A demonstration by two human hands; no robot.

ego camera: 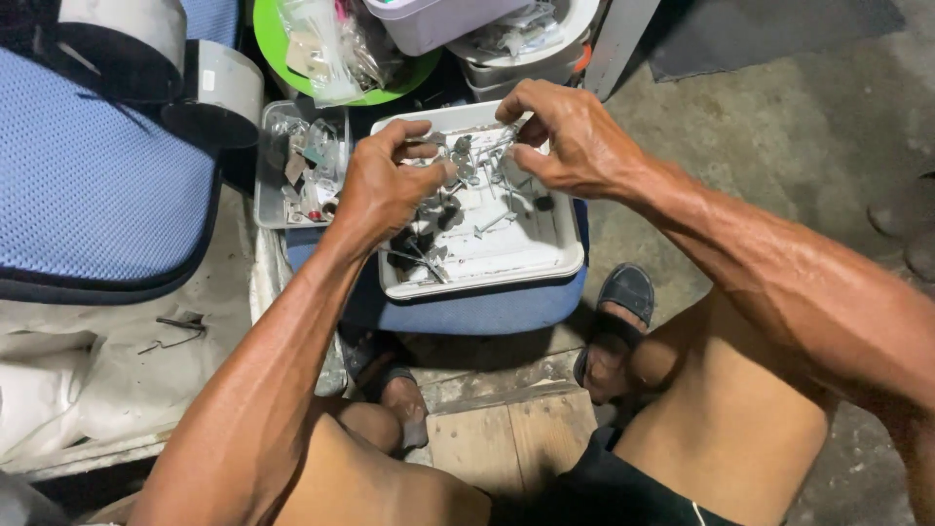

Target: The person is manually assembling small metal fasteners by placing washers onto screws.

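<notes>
A white square tray [545, 255] holds several loose metal screws, bolts and dark washers [487, 209]. It rests on a blue cushioned stool [467, 314] in front of me. My left hand [385, 185] hovers over the tray's left side, fingers curled and pinching a small metal piece. My right hand [570, 136] is over the tray's far edge, fingertips pinched on small metal hardware. The two hands nearly meet above the tray's far half.
A metal tray of small parts [292, 166] sits left of the white tray. Behind it are a green plate with plastic bags [331, 49] and stacked white containers [526, 44]. A blue padded seat [97, 185] is at left. My sandalled feet [614, 331] rest on the concrete floor.
</notes>
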